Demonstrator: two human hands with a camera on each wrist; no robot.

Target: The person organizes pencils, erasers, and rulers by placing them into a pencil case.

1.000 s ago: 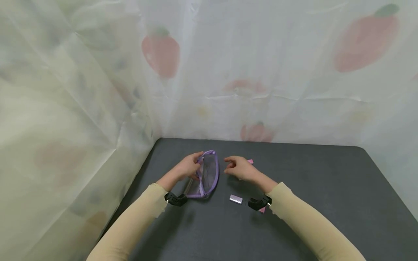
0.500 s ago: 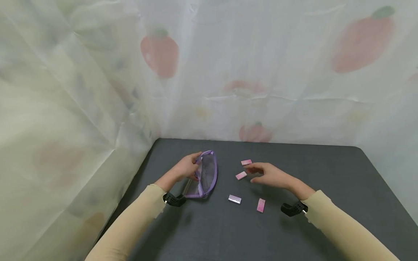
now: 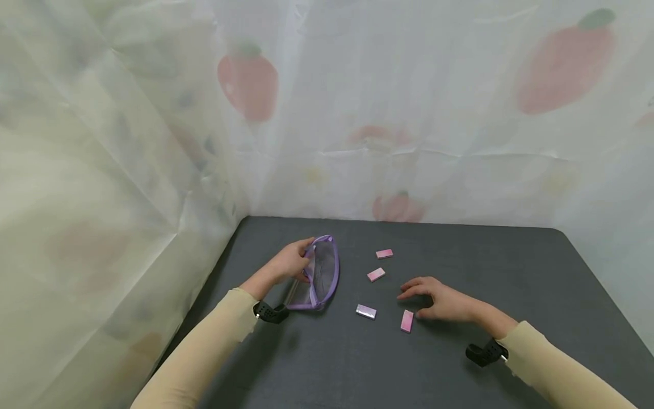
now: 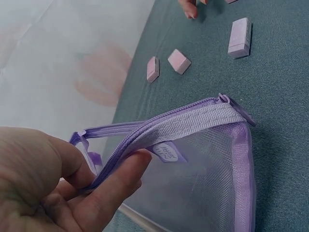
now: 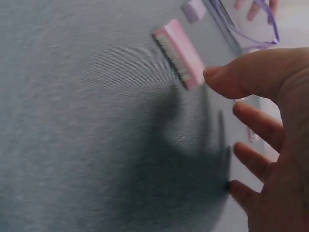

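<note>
Now left hand (image 3: 289,263) holds pouch (image 3: 323,276), right hand (image 3: 443,301) nr pink block (image 3: 407,321).

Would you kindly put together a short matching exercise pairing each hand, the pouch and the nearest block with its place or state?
Things:
1. left hand
2. right hand
3. purple mesh pouch
4. pink block nearest the right hand

States:
A. held up by its zipper edge
B. lies flat on the dark table, beside a thumb
C. pinches the zipper edge
D. fingers spread, holding nothing

Pairs: 1-C, 2-D, 3-A, 4-B
</note>
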